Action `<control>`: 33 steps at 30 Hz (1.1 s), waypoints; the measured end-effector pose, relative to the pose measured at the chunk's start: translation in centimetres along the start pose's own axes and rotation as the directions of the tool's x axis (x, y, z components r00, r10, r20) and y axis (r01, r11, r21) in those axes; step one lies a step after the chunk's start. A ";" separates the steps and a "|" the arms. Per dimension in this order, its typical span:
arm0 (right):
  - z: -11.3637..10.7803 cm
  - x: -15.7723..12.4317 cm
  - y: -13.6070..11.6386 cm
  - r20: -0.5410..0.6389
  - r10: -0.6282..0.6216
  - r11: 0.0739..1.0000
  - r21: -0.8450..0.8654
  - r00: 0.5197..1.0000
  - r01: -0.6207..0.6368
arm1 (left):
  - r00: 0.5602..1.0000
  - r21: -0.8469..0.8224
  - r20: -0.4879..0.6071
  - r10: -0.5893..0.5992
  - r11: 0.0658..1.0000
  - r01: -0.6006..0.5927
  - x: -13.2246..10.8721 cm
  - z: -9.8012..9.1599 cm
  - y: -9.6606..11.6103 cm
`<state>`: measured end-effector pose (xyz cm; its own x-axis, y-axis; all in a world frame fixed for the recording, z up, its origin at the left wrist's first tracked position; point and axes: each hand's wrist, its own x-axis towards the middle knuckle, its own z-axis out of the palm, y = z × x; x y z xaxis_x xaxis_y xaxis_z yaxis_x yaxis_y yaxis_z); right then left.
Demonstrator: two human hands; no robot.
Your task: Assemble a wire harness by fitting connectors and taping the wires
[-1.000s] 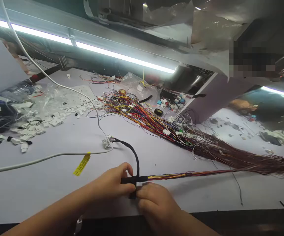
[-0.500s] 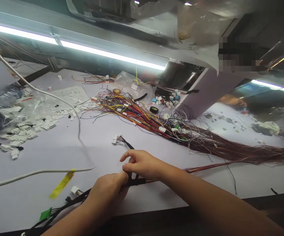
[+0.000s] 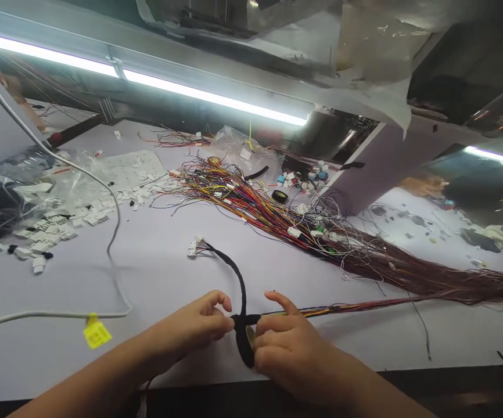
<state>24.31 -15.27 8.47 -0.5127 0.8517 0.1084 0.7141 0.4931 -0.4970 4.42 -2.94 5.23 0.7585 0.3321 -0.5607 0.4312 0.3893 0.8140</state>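
In the lower middle of the head view, a wire harness wrapped in black tape lies between my hands, its black branch [image 3: 239,277] curving up to white connectors [image 3: 193,247]. My left hand [image 3: 205,318] pinches the harness at the branching point, thumb and index finger closed there. On the other side, my right hand [image 3: 288,345] grips a roll of black tape [image 3: 243,347] that hangs just below the joint, its index finger raised. Bare coloured wires [image 3: 316,311] run from the taped part to the right, behind my right hand.
A large bundle of loose coloured wires [image 3: 269,223] stretches across the table. Another black tape roll [image 3: 280,196] sits behind it. Many white connectors [image 3: 51,232] are scattered at left. A white cable [image 3: 116,232] with a yellow tag [image 3: 97,332] crosses the left side.
My right hand has moved down and right, and the tape roll now shows in it. My left hand has shifted up; the harness branch is more exposed.
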 end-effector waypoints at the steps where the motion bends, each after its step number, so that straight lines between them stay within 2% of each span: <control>1: 0.3 -0.4 -0.1 0.004 -0.017 1.000 -0.021 1.000 0.017 | 1.000 0.068 -0.002 0.013 0.998 -0.013 0.1 0.2 0.0; 3: 0.7 -0.6 -0.1 -0.030 -0.025 0.999 0.032 0.999 0.026 | 0.998 0.259 -0.033 0.055 0.965 -0.045 0.1 0.7 0.1; 4: 0.6 -0.5 0.2 -0.080 0.009 0.997 0.083 0.997 -0.002 | 0.996 0.348 -0.047 0.073 0.936 -0.052 0.0 0.9 0.3; 5: 0.5 -0.2 0.7 -0.150 0.081 0.989 0.136 0.985 -0.061 | 0.995 0.425 -0.058 0.086 0.903 -0.053 -0.1 1.1 0.5; 7: 0.0 0.7 2.2 -0.230 0.322 0.933 0.240 0.918 -0.267 | 0.989 0.581 -0.077 0.128 0.812 -0.060 -0.6 1.6 0.9; 8: -0.3 1.3 3.2 -0.181 0.447 0.875 0.293 0.876 -0.385 | 0.983 0.671 -0.077 0.169 0.738 -0.074 -0.8 1.9 1.0; 9: -0.5 1.9 4.1 -0.059 0.533 0.805 0.343 0.844 -0.485 | 0.974 0.755 -0.068 0.216 0.649 -0.091 -0.9 2.1 1.2; 10: -0.6 2.4 5.1 0.130 0.562 0.728 0.391 0.817 -0.563 | 0.965 0.823 -0.045 0.259 0.557 -0.111 -1.0 2.3 1.2; 11: -0.7 2.9 5.8 0.340 0.521 0.649 0.438 0.783 -0.622 | 0.958 0.866 -0.020 0.288 0.484 -0.127 -1.0 2.5 1.3; 12: -0.7 3.3 6.4 0.517 0.425 0.572 0.483 0.743 -0.663 | 0.955 0.883 -0.001 0.296 0.449 -0.138 -0.9 2.6 1.3; 13: -0.6 3.7 6.7 0.630 0.316 0.503 0.522 0.709 -0.689 | 0.957 0.876 0.008 0.290 0.459 -0.146 -0.8 2.8 1.3; 14: -0.6 4.0 6.9 0.688 0.230 0.445 0.554 0.688 -0.703 | 0.961 0.847 0.009 0.278 0.509 -0.155 -0.7 2.8 1.3; 17: -0.5 4.4 6.4 0.713 0.141 0.359 0.610 0.687 -0.706 | 0.973 0.666 0.017 0.229 0.723 -0.182 -0.4 2.9 1.6; 18: -0.5 4.5 6.2 0.714 0.133 0.344 0.617 0.687 -0.707 | 0.975 0.597 0.029 0.221 0.778 -0.194 -0.3 2.9 1.7; 20: -0.4 4.4 5.9 0.745 0.108 0.328 0.599 0.659 -0.731 | 0.976 0.476 0.047 0.211 0.854 -0.208 -0.4 3.0 1.7; 23: -0.2 4.4 5.6 0.798 0.078 0.392 0.526 0.597 -0.755 | 0.974 0.308 0.050 0.219 0.925 -0.223 -0.7 3.1 1.3; 24: -0.2 4.4 5.5 0.794 0.080 0.431 0.518 0.603 -0.739 | 0.977 0.241 0.054 0.206 0.947 -0.213 -0.7 3.1 1.0; 25: -0.3 4.3 5.3 0.768 0.099 0.476 0.522 0.633 -0.707 | 0.980 0.169 0.064 0.187 0.966 -0.196 -0.8 3.2 0.7; 26: -0.5 4.3 5.1 0.714 0.144 0.538 0.525 0.685 -0.659 | 0.983 0.094 0.074 0.170 0.980 -0.177 -0.9 3.2 0.4; 28: -1.0 4.1 4.6 0.529 0.284 0.686 0.471 0.800 -0.555 | 0.988 -0.051 0.067 0.139 0.989 -0.136 -0.9 3.4 -0.2; 29: -1.2 4.0 4.4 0.413 0.359 0.736 0.427 0.837 -0.526 | 0.992 -0.124 0.044 0.122 0.986 -0.116 -0.9 3.6 -0.3; 31: -1.2 3.7 4.0 0.232 0.475 0.754 0.390 0.849 -0.528 | 0.996 -0.259 -0.042 0.077 0.962 -0.085 -0.7 4.0 -0.4; 33: -0.9 3.4 3.9 0.152 0.545 0.692 0.473 0.824 -0.545 | 0.992 -0.363 -0.125 0.034 0.929 -0.077 -0.4 4.4 -0.3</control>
<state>25.74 -10.28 7.67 -0.1060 0.9439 -0.3126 0.5479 -0.2069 -0.8106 6.11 -6.94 5.91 0.7056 0.4497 -0.5475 0.1643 0.6478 0.7439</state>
